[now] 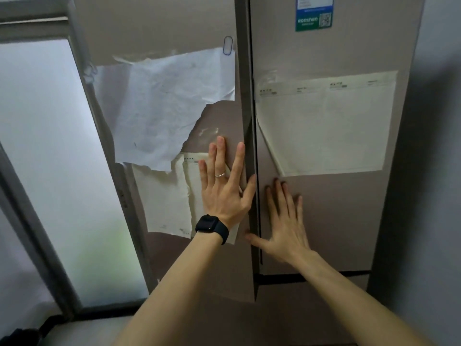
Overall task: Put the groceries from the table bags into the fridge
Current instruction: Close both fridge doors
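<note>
A tall beige two-door fridge fills the view. My left hand (223,182), with a ring and a black watch on its wrist, presses flat with straight fingers on the left fridge door (162,26), which stands slightly ajar. My right hand (284,221) lies flat with spread fingers on the right fridge door (336,208), its thumb at the gap between the doors. Neither hand holds anything. No groceries or bags are in view.
Torn white papers (162,103) are taped to the left door, a printed sheet (329,128) and a blue-green label (314,13) to the right door. A frosted window (50,146) stands at the left, a grey wall (439,121) at the right.
</note>
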The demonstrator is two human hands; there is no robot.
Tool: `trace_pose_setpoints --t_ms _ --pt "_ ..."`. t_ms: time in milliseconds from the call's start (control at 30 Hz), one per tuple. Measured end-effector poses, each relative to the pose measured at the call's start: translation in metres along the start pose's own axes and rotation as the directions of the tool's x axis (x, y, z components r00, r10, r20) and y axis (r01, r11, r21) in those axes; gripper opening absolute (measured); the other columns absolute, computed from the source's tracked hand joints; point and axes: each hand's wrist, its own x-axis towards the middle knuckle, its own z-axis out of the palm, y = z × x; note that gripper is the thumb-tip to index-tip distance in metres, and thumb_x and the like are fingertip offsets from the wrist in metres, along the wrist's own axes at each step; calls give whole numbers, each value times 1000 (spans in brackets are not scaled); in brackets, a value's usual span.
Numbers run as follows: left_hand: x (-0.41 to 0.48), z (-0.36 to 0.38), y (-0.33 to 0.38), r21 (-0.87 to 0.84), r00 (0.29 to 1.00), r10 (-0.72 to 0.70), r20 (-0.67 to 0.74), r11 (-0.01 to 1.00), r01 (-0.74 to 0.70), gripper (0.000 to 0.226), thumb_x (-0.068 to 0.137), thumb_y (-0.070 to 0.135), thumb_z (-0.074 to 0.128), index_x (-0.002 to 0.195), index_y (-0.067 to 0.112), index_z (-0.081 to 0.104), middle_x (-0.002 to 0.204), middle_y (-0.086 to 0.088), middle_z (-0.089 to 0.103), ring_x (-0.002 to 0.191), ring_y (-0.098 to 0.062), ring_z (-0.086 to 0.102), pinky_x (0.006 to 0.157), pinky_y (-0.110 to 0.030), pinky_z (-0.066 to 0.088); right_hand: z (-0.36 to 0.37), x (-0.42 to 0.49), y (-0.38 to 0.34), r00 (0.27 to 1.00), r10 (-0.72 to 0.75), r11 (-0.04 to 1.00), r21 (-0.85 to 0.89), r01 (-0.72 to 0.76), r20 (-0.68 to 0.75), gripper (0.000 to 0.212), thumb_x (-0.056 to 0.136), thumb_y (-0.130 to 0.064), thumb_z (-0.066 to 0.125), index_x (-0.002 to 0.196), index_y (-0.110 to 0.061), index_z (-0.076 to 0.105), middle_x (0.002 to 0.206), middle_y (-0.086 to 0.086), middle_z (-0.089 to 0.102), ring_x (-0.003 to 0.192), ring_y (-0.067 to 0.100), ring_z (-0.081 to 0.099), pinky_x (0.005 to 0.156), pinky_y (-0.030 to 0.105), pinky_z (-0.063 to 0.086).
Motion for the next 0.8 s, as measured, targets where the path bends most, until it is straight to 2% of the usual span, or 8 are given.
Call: trace_pose_setpoints --t_ms 167,333,500,667,800 --pt "1 6 0 33 1000 26 -14 999 -25 70 96 47 50 155 22 22 162 -7 22 150 -35 18 119 -59 15 5 2 6 999 -14 1000 -26 13 -37 116 80 -80 49 160 -13 -1 167 9 -15 154 26 -13 121 61 4" --pt "2 8 1 50 999 25 -24 998 -24 66 97 47 51 153 22 28 160 -8 27 149 -36 22 119 -59 16 12 1 8 996 -22 1000 -22 20 -85 110 83 -81 42 160 -12 4 168 8 -9 155 25 -8 122 61 5" --pt "3 15 1 69 1000 10 -12 998 -9 68 97 49 52 154 23 26 160 -7 28 149 -36 23 117 -61 19 15 1 10 995 -15 999 -37 11 -102 104 87 -77 42 160 -12 5 168 6 -7 155 23 -7 122 60 6" --pt "8 34 1 98 1000 -14 -15 995 15 65 100 59 39 154 26 25 159 -6 31 148 -33 25 118 -59 21 22 4 17 988 -2 997 -82 -11 -155 94 91 -73 43 160 -16 14 169 2 -1 155 19 -2 123 57 6" --pt "7 43 -3 93 1000 1 -15 996 0 62 101 54 33 155 28 19 161 -5 27 149 -34 23 119 -58 18 31 7 20 985 1 991 -132 -25 -175 91 93 -72 40 160 -18 13 169 2 -1 155 19 -2 122 58 1"
